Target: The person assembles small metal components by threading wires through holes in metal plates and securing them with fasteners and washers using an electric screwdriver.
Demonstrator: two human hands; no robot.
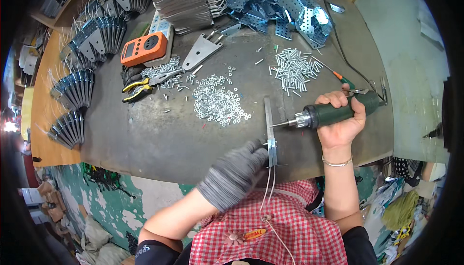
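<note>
My left hand point(232, 174), in a grey knit glove, grips a narrow metal bar point(269, 117) near the table's front edge. The bar stands edge-on to the view, with a shiny bracket point(271, 150) at its near end. Two pale wires point(268, 187) trail from that end over the red checked apron. My bare right hand point(342, 122) is wrapped round a dark green electric screwdriver point(338, 114) held sideways. Its bit points left and reaches the bar's right side; whether it sits in a screw cannot be made out. The left fingertips are partly hidden.
Small nuts point(217, 101) lie heaped mid-table, with a screw pile point(296, 69) to their right. Pliers point(147, 85), an orange multimeter point(144, 49) and a pronged metal plate point(203, 52) lie left. Perforated brackets point(285, 6) and stacked plates point(180, 1) fill the back. A cable point(344, 52) runs right.
</note>
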